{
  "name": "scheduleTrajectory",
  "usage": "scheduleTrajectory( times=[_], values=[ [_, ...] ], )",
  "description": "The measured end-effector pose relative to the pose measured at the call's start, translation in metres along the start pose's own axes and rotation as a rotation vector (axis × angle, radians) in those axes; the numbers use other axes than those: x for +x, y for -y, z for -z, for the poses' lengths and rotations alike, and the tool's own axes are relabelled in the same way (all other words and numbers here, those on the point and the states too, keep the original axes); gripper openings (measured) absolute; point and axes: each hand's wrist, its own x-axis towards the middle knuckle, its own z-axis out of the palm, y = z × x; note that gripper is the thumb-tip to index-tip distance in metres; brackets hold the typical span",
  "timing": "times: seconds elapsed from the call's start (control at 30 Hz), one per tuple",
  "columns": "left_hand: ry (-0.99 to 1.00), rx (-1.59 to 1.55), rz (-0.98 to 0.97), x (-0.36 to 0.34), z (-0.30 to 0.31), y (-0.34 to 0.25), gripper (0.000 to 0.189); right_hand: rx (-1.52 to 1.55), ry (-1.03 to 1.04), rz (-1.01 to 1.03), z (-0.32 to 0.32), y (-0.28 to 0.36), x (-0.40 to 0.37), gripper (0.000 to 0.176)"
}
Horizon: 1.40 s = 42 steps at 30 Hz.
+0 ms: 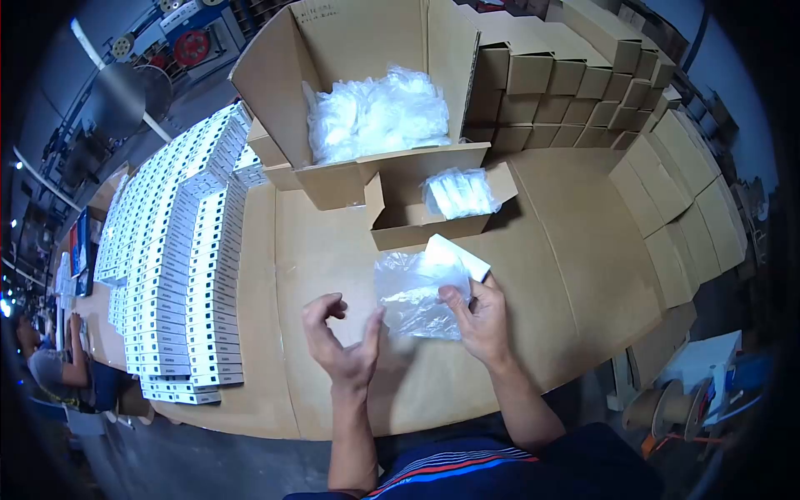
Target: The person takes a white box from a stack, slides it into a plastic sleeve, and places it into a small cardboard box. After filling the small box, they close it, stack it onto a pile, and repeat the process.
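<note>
— What was the right hand (pixel 483 321) doing?

— It gripped a clear plastic bag (pixel 410 302), thumb pressed on the front and fingers curled behind. This was just on the near side of the small carton (pixel 408 227). A small white box (pixel 460 257) stuck out of the bag's top end, between the hand and that carton. I could not tell how far into the bag it sat.

— And the left hand (pixel 343 343)?

— It was released and held nothing, palm up with the fingers loosely curled. It was nearer to the person than the small carton and a little to its left. Its thumb stood at the bag's edge, but I could not tell whether the two touched.

— What lay in the small carton?

— It was open, with bagged white pieces (pixel 460 193) heaped at its right end.

— And around it?

— A large open carton (pixel 367 50) stood directly behind it, touching it and holding a mound of clear bags (pixel 375 112). Long rows of white boxes (pixel 179 250) were packed side by side well to its left. Folded brown cartons (pixel 567 75) were stacked behind it to the right. Everything rested on a cardboard-covered table (pixel 567 250).

— Was anyone else there?

— Another person (pixel 50 367) sat far to the left of the small carton, beyond the rows.
</note>
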Motion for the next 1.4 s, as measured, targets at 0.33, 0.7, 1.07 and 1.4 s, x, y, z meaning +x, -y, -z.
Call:
scheduleTrajectory(
  times=[0.33,0.7,1.07,1.4],
  values=[
    [0.824,0.088,-0.277,0.072,-0.015,-0.031,0.019,-0.244,0.293,0.154,0.015,0.030,0.002,0.024],
    [0.115,-0.526,0.502,0.036,-0.022,-0.003,0.028,-0.176,0.260,-0.001,0.025,0.007,-0.010,0.030],
    [0.399,-0.796,0.697,-0.004,-0.001,0.007,0.048,-0.152,0.158,-0.002,0.018,-0.010,-0.014,0.035],
    [0.597,-0.412,0.559,-0.012,-0.024,0.008,0.032,-0.118,0.286,-0.047,0.068,-0.014,-0.006,0.026]
  ],
)
